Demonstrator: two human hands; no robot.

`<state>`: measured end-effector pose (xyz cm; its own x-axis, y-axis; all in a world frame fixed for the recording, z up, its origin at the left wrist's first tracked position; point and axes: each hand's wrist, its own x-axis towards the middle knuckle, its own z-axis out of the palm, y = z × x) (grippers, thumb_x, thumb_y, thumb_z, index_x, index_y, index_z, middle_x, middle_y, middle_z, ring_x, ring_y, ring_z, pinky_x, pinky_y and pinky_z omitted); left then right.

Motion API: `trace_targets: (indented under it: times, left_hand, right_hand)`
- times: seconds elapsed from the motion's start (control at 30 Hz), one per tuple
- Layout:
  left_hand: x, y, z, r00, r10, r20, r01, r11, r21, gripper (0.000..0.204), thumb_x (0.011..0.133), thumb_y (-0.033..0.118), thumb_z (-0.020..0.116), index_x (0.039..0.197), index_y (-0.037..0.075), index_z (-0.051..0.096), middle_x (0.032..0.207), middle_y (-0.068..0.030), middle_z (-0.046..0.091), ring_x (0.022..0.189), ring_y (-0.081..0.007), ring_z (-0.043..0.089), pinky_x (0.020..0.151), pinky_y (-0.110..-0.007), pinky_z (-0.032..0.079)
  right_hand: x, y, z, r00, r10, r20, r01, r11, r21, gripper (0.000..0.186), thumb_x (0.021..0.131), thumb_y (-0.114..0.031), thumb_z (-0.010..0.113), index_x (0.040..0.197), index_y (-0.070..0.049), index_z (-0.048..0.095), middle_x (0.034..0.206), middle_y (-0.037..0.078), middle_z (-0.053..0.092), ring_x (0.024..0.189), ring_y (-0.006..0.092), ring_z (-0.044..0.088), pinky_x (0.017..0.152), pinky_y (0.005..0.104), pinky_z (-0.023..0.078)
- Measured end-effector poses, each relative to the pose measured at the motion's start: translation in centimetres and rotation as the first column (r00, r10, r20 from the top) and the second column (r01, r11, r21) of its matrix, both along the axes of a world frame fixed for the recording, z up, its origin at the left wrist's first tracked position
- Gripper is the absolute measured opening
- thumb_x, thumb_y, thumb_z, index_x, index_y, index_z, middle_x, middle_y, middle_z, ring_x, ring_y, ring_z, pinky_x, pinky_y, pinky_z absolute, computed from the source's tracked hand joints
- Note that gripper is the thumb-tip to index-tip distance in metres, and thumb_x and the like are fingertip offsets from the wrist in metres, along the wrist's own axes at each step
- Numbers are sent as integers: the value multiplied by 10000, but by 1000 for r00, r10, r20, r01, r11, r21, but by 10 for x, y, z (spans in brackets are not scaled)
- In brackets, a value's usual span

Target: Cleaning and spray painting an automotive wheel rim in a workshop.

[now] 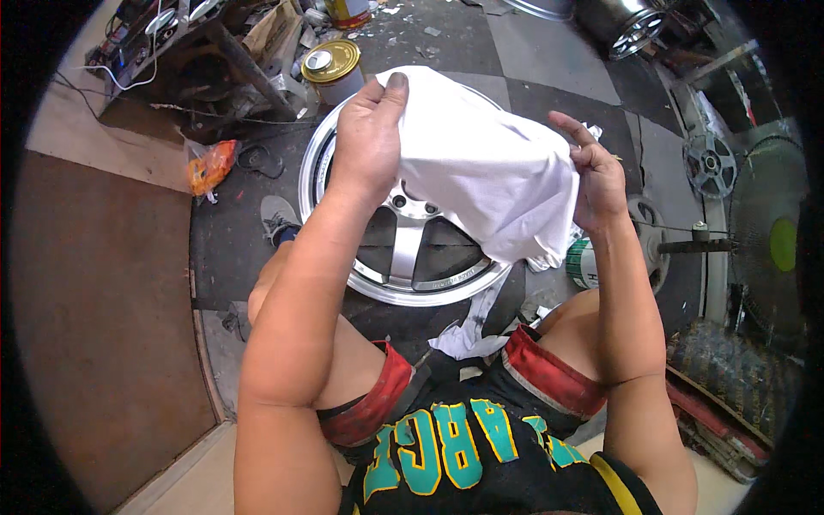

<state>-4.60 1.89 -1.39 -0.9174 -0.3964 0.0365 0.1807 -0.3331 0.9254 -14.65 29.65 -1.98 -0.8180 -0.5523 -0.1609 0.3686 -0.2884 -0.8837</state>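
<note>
My left hand (pixel 369 142) grips the upper left corner of a white cloth (pixel 481 172), with the thumb on top. My right hand (pixel 601 180) holds the cloth's right side, its index finger raised above the others. The cloth hangs stretched between my hands over a silver five-spoke wheel rim (pixel 406 253), hiding much of its upper right part. The rim lies face up on the floor in front of my knees. Another white cloth (pixel 463 339) lies below the rim, between my legs.
A yellow-lidded tin (pixel 335 73) stands behind the rim. A cluttered bench (pixel 223 51) and orange bag (pixel 210 167) are at left. A green-white can (pixel 582 262), grey wheels (pixel 708 167) and a fan (pixel 772 240) are at right, a chrome rim (pixel 618 26) farther back. My left shoe (pixel 279 215) is beside the rim.
</note>
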Motion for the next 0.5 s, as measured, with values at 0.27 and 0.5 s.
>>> trace_targets:
  times: [0.27, 0.5]
  left_hand:
    - [12, 13, 6, 915, -404, -10, 400, 902, 162, 379, 1076, 341, 595, 1255, 15, 670, 1102, -66, 750, 973, -134, 723, 843, -287, 587]
    - [18, -7, 11, 889, -414, -195, 457, 814, 359, 422, 1094, 360, 543, 1325, 15, 623, 1204, -119, 725, 1062, -211, 723, 939, -370, 585]
  right_hand:
    - [29, -20, -13, 939, 286, -190, -191, 895, 403, 776, 877, -319, 798, 1514, -38, 456, 1094, 190, 716, 956, 203, 699, 847, 313, 542]
    - [13, -17, -32, 977, 43, 208, -77, 984, 161, 470, 787, -14, 577, 1245, 91, 587, 1116, 169, 693, 1043, 287, 684, 1002, 426, 532]
